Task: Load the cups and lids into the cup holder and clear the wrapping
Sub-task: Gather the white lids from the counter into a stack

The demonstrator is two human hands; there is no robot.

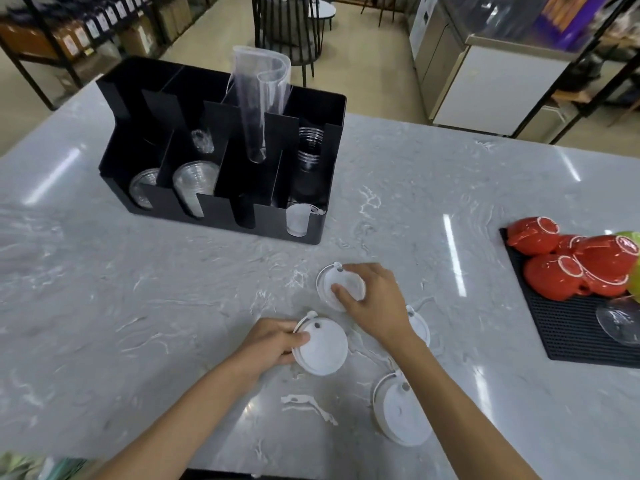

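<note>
The black cup holder [322, 109] stands on the marble counter at the back left. Clear cups [195, 183] lie in its front slots, and a clear plastic wrapping sleeve [259, 95] sticks up from a middle slot. White lids lie in the near middle. My left hand [268, 342] grips the left edge of one lid [325, 351]. My right hand [374, 299] rests fingers on a second lid [327, 285], just beyond. A third lid [420, 327] peeks out behind my right wrist. A fourth lid [398, 415] lies nearest me.
A black rubber mat [568, 327] on the right carries upturned red cups [561, 275] and a clear glass [620, 323]. More white lids [297, 220] sit in the holder's front right slot. Chairs, shelves and a steel unit stand beyond the counter.
</note>
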